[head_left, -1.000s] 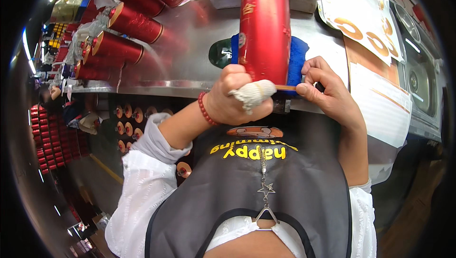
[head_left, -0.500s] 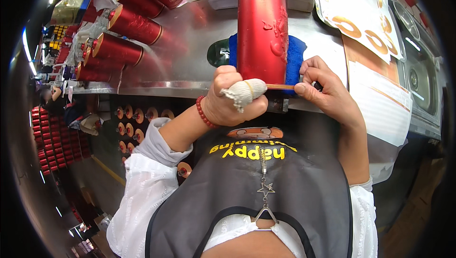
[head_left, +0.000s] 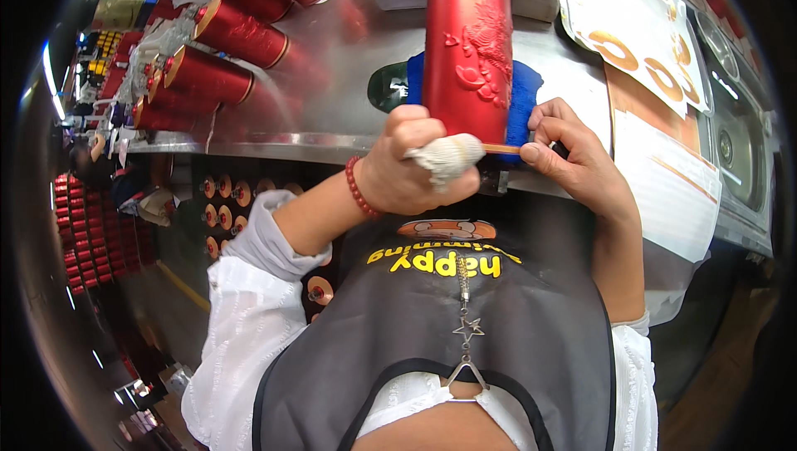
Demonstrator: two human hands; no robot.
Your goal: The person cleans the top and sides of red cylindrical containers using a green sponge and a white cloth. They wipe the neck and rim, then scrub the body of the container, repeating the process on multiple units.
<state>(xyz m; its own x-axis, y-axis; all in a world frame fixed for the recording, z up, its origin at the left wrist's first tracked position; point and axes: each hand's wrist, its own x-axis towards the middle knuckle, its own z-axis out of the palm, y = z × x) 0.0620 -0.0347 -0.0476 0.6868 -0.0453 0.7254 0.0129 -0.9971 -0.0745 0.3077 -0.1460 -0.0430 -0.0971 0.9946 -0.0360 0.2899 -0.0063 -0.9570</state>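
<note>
Bottle (head_left: 467, 52) lies on blue cloth (head_left: 523, 102), base toward apron (head_left: 398, 310). Left hand (head_left: 397, 170), right hand (head_left: 581, 160): grips curled at tan rim (head_left: 501, 149); cannot tell whether firmly held. Best keep wrapped finger (head_left: 448, 158) pressing evenly.

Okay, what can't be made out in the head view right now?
All in the head view:
Underside of the red metallic cylindrical bottle: faces down.
Middle of the blue fluffy cloth: hidden by the bottle.
Covered digit of the left hand: inside the white knitted fabric cover.
Right end of the dark green oval object: hidden by the cloth.
Small red stacked items, far left: too small.
</note>
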